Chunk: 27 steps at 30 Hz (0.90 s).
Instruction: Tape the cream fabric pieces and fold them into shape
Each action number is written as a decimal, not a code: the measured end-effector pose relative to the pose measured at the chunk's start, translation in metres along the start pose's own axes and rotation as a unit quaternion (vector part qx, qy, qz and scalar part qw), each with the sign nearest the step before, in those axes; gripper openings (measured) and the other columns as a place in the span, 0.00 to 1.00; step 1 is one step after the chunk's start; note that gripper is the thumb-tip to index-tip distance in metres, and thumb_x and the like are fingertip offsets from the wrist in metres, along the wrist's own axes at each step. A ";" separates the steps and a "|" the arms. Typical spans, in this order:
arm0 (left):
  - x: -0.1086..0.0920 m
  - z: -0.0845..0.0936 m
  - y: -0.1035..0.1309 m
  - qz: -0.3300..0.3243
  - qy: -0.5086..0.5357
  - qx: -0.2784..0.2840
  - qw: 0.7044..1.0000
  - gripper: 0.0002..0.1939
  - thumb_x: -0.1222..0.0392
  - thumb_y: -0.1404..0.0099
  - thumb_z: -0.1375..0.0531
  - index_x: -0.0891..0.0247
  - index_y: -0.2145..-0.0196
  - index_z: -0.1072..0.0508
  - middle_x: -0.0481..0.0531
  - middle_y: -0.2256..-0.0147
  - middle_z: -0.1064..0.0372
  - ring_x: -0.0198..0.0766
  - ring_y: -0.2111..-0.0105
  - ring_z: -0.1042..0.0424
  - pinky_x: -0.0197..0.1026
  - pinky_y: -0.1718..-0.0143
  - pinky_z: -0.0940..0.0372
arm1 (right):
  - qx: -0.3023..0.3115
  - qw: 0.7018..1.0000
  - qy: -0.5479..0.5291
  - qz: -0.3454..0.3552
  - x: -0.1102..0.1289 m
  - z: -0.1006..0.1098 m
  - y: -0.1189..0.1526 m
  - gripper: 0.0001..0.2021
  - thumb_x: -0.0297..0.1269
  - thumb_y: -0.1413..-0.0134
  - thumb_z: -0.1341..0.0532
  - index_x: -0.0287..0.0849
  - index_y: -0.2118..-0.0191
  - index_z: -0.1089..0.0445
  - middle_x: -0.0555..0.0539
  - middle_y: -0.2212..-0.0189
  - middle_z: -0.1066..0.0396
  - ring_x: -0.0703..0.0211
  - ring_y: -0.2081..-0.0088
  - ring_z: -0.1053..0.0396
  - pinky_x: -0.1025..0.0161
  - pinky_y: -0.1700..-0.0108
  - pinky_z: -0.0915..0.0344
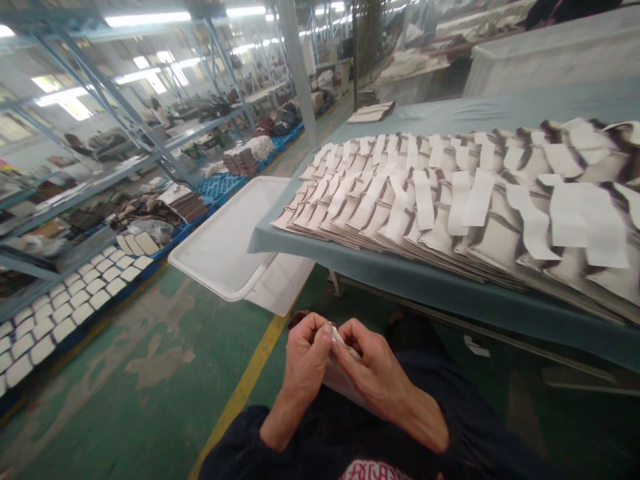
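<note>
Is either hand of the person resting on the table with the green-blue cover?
No, the left hand and right hand pinch a white piece together, apart from the table.

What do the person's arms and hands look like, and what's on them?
The left hand and right hand are bare, with no gloves. The dark, navy-looking sleeves stop short of the wrists, so some forearm shows. Red-and-white lettering marks the clothing's front, but it's cut off.

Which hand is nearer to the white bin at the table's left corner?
Left. The left hand is just below the bin's near end in the view; the right hand is farther off, to the left hand's right.
</note>
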<state>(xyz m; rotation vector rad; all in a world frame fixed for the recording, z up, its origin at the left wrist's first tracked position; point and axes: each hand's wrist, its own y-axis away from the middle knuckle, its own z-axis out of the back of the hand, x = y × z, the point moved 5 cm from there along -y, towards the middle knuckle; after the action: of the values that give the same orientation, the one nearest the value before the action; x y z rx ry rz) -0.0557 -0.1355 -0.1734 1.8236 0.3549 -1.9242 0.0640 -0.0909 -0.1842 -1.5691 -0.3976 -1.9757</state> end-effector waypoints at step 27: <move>-0.003 -0.010 -0.001 -0.030 -0.072 0.060 0.995 0.17 0.49 0.31 0.41 0.64 0.72 0.28 0.45 0.76 0.36 0.33 0.75 0.40 0.35 0.73 0.44 | 0.017 0.990 0.114 -0.086 0.009 0.045 -0.025 0.07 0.40 0.47 0.39 0.43 0.70 0.29 0.52 0.76 0.30 0.62 0.74 0.36 0.65 0.71 0.44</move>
<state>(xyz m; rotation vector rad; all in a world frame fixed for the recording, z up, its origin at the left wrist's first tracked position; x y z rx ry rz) -0.0471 -0.1294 -0.1715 1.7525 0.2540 -2.1463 0.0834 -0.0484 -0.1606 -1.3069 -0.4822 -2.2382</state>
